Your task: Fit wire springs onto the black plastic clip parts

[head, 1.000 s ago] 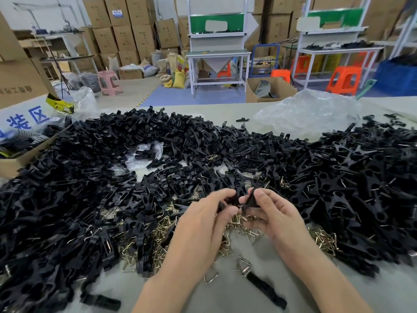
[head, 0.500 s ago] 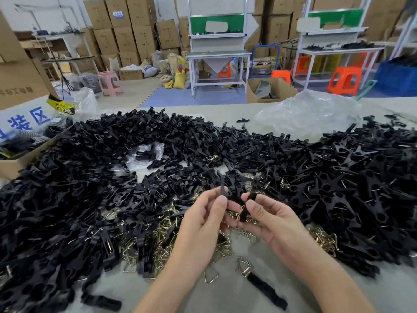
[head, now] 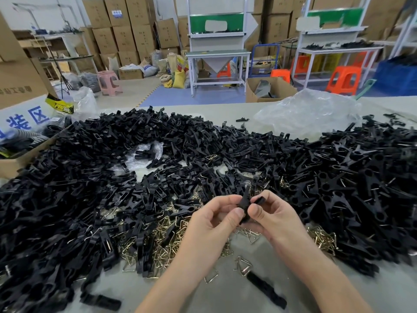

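Note:
My left hand (head: 216, 222) and my right hand (head: 273, 214) meet above the table's near middle. Between their fingertips they pinch black plastic clip parts (head: 246, 203), crossed against each other and standing roughly upright. A wide heap of loose black clip parts (head: 112, 177) covers the table from left to right. Brass-coloured wire springs (head: 162, 242) lie scattered under and beside my hands. I cannot tell whether a spring sits on the held parts.
One black clip part (head: 266, 290) and two loose springs (head: 242, 266) lie on the grey table (head: 225, 299) near my wrists. A clear plastic bag (head: 309, 114) rests at the far right. An open cardboard box (head: 13, 159) stands at the left edge.
My hands held one black part each, slightly apart; now the two parts are pressed together and crossed between my fingertips. The hands have lifted a little.

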